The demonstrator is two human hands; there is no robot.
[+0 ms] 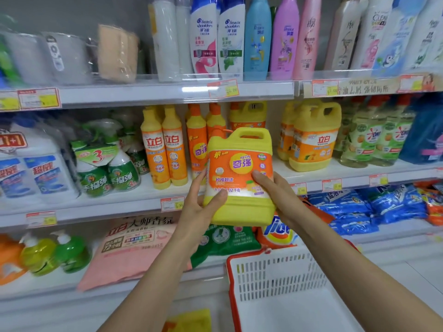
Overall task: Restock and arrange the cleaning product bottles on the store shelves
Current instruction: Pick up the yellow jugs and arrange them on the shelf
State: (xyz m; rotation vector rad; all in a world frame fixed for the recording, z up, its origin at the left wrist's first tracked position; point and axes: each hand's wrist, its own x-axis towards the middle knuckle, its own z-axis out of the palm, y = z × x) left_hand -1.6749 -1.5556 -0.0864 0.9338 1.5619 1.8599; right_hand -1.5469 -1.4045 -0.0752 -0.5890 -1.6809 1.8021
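Shelving unit, white, three tiers in view, spanning the full width; front rails clear plastic, carrying red-and-yellow price tags; join between two bays on the upper rail; back panel plain grey; floor pale, faintly seamed, lower right; bright glare on the upper rail.

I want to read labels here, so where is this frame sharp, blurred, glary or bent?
Head view: the held yellow jug is sharp; the left-edge bottles smear; a glare streak sits on the upper shelf rail; shelf edges bow from the wide lens.
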